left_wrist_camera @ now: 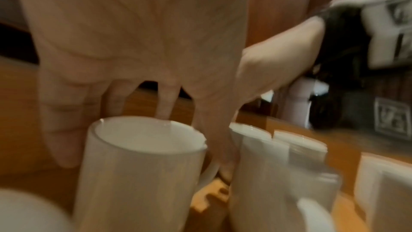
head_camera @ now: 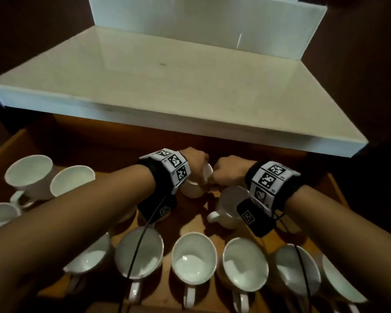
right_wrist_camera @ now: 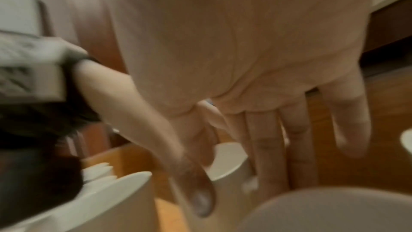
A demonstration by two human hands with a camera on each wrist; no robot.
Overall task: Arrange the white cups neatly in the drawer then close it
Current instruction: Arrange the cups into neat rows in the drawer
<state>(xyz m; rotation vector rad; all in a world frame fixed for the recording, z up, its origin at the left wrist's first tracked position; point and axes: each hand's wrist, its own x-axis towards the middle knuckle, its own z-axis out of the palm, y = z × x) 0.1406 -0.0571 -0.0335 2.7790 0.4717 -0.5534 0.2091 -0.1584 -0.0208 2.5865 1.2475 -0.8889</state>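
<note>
Several white cups stand in an open wooden drawer (head_camera: 7, 144). My left hand (head_camera: 198, 160) reaches to the drawer's back middle and grips one white cup (head_camera: 191, 188) from above. In the left wrist view its fingers (left_wrist_camera: 165, 105) straddle that cup's rim (left_wrist_camera: 142, 147), thumb down by the handle. My right hand (head_camera: 226, 171) is right beside it, curled on a neighbouring cup (head_camera: 207, 173). The blurred right wrist view shows thumb and fingers (right_wrist_camera: 263, 138) on either side of this cup (right_wrist_camera: 227, 161).
A row of cups (head_camera: 193, 256) lines the drawer's front, handles toward me. More cups (head_camera: 28, 170) sit at the left, and one cup (head_camera: 230, 204) sits under my right wrist. A white countertop (head_camera: 167, 75) overhangs the drawer's back.
</note>
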